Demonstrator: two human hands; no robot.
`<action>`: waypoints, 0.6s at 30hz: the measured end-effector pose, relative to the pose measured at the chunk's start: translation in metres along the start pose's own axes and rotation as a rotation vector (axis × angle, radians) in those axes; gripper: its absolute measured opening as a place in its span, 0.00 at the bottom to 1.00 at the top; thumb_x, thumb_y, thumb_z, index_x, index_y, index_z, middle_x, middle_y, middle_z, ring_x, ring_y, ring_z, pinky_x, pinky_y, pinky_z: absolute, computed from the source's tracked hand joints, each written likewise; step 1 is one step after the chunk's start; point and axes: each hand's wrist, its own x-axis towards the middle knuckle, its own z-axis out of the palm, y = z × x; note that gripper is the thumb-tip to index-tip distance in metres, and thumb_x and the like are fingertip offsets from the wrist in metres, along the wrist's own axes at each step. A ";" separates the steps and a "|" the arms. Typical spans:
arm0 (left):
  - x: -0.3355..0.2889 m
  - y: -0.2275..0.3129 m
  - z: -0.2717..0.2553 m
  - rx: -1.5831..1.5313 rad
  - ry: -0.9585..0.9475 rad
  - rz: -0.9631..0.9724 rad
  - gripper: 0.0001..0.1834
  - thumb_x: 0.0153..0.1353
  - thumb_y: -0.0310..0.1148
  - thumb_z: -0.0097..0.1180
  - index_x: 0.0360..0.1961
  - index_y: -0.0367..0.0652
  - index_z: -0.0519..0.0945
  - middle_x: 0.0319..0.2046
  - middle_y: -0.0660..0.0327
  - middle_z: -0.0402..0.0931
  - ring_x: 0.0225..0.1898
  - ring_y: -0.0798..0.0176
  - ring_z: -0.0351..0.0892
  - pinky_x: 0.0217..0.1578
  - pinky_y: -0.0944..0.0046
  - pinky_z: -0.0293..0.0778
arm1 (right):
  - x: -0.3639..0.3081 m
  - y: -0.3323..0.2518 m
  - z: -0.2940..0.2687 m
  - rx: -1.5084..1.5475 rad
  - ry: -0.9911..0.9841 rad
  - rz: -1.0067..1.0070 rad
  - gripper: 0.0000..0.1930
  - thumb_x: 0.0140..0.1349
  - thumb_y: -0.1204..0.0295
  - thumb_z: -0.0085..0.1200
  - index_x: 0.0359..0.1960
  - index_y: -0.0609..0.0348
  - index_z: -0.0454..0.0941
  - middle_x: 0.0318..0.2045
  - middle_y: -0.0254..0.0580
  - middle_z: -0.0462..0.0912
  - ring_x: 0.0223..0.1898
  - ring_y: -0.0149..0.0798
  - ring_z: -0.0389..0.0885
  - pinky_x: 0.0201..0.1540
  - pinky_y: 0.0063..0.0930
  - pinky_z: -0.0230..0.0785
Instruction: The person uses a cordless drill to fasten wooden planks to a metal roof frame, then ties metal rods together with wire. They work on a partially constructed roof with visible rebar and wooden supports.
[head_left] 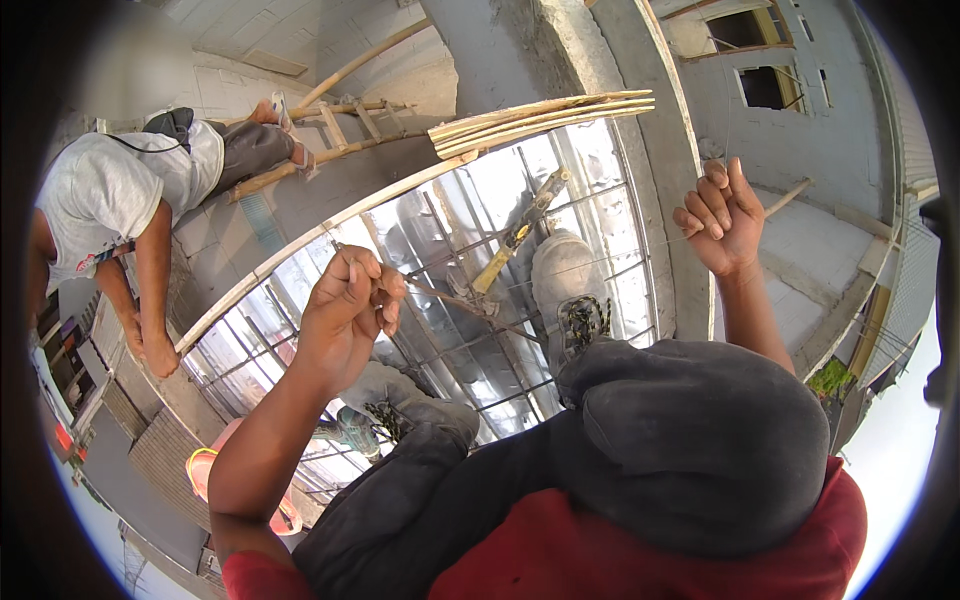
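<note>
Both my hands are raised above a grid of steel bars (520,400) laid over shiny metal sheeting (400,225). My left hand (350,310) is closed, its fingers pinched on a thin wire. My right hand (725,220), farther right and higher, has curled fingers around the wire too, and a thin end sticks up above it. Between the hands the wire (600,262) runs as a faint, slightly slanted line. Beneath it, a long yellow and brown tool (518,237) lies across the bars. A rusty thin tool or bar (455,298) shows beside my left hand; its kind is unclear.
A co-worker in a grey shirt (100,190) leans over at the left, hands on the panel's edge. Wooden strips (540,122) lie stacked along the far edge. A teal power tool (355,432) sits near my left shoe. A pinkish bucket (205,475) stands behind my left arm. Concrete beam (670,180) at right.
</note>
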 end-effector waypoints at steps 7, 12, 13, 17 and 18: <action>-0.029 0.010 -0.022 0.042 0.333 -0.081 0.10 0.72 0.46 0.44 0.40 0.53 0.69 0.29 0.70 0.70 0.30 0.72 0.68 0.34 0.68 0.66 | -0.015 0.007 -0.013 -0.077 0.073 -0.012 0.19 0.77 0.56 0.31 0.38 0.54 0.73 0.15 0.27 0.57 0.17 0.26 0.56 0.30 0.25 0.65; -0.086 0.009 -0.043 0.092 0.632 -0.141 0.11 0.72 0.46 0.44 0.38 0.52 0.69 0.27 0.70 0.70 0.29 0.72 0.68 0.34 0.67 0.66 | -0.009 -0.036 -0.016 -0.072 0.143 -0.099 0.21 0.77 0.56 0.30 0.37 0.56 0.72 0.16 0.26 0.54 0.17 0.24 0.52 0.20 0.18 0.54; -0.094 0.008 -0.045 0.131 0.681 -0.138 0.11 0.72 0.44 0.45 0.39 0.49 0.70 0.27 0.68 0.71 0.29 0.72 0.69 0.33 0.67 0.67 | -0.008 -0.039 -0.012 -0.182 0.290 -0.114 0.20 0.77 0.56 0.31 0.37 0.56 0.72 0.16 0.26 0.54 0.17 0.23 0.51 0.18 0.19 0.51; -0.094 -0.007 -0.035 0.290 0.598 -0.104 0.12 0.73 0.40 0.46 0.44 0.43 0.72 0.27 0.65 0.76 0.30 0.73 0.74 0.32 0.69 0.70 | 0.010 -0.015 0.026 -0.474 0.245 -0.022 0.17 0.76 0.58 0.35 0.35 0.55 0.71 0.16 0.26 0.54 0.15 0.22 0.49 0.15 0.20 0.45; -0.087 -0.010 -0.029 0.308 0.536 -0.089 0.11 0.73 0.39 0.46 0.44 0.42 0.72 0.27 0.65 0.76 0.29 0.73 0.73 0.31 0.70 0.70 | 0.015 -0.001 0.041 -0.527 0.166 0.031 0.17 0.76 0.58 0.36 0.35 0.55 0.71 0.16 0.25 0.54 0.15 0.22 0.49 0.15 0.21 0.44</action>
